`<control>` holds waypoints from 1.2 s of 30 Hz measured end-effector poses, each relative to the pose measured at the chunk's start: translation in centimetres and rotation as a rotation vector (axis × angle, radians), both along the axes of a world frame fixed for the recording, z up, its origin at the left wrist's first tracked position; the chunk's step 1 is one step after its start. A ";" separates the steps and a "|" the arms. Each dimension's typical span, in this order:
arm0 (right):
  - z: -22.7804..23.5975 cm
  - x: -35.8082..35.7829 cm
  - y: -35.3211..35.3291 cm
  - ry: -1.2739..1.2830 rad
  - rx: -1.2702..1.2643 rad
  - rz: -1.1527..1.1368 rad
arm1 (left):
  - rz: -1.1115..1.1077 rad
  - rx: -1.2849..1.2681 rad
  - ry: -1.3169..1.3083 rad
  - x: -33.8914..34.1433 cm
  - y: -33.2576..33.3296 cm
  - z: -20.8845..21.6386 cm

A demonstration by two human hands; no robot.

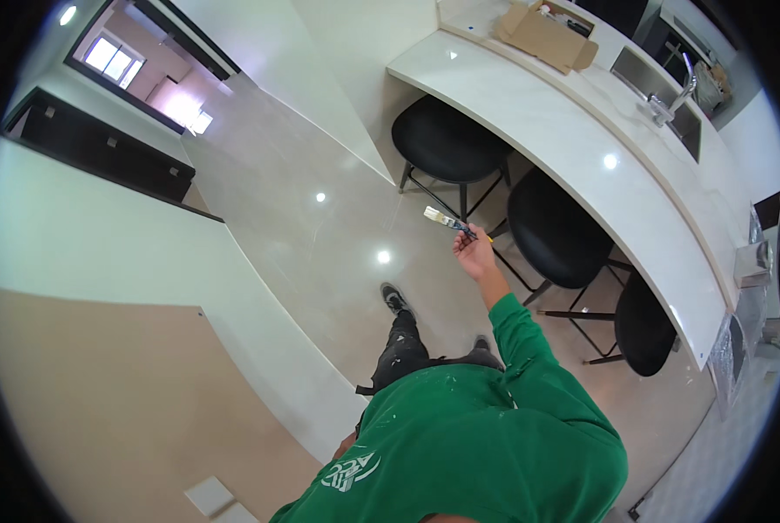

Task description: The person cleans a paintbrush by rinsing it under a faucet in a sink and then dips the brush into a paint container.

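My right hand [474,253] is held out in front of me, its fingers closed round a paintbrush [449,221]. The brush has pale, paint-marked bristles that point away to the left, and a dark handle with a bit of yellow at its end. Beside my torso, at the lower left, a small part of my left hand [345,446] shows. My green sleeve and body hide its fingers, so I cannot see whether it holds anything.
Three black stools [562,228] stand along a curved white counter [582,144] on my right. An open cardboard box [542,35] and a tap [669,100] are on it. A low white wall [146,235] runs along my left; glossy tiles [338,235] lie ahead.
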State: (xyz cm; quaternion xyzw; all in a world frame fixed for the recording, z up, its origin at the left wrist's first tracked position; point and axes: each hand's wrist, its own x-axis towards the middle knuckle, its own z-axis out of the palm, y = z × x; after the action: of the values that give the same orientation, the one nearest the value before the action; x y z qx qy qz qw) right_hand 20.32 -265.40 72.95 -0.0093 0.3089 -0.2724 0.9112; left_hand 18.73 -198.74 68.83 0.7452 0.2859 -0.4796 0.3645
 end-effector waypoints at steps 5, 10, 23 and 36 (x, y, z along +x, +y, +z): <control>-4.4 7.5 1.4 0.005 0.218 -0.068 | -0.128 0.048 -0.019 16.9 -7.5 0.0; -5.3 14.9 0.3 0.016 0.327 -0.199 | -0.403 0.059 -0.248 38.3 -16.1 1.5; -16.6 36.4 -8.9 -0.073 0.515 -0.499 | -1.119 0.205 -0.096 44.5 -43.1 1.5; -27.3 47.7 -11.2 -0.151 0.548 -0.882 | -1.867 0.508 -0.172 51.1 -41.8 -1.2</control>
State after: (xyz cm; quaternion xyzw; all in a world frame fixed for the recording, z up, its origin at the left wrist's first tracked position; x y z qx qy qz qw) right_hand 68.05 -276.60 45.68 0.3802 0.2769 -0.5393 0.6986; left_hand 69.78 -240.57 67.66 0.7610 -0.3532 -0.4439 -0.3148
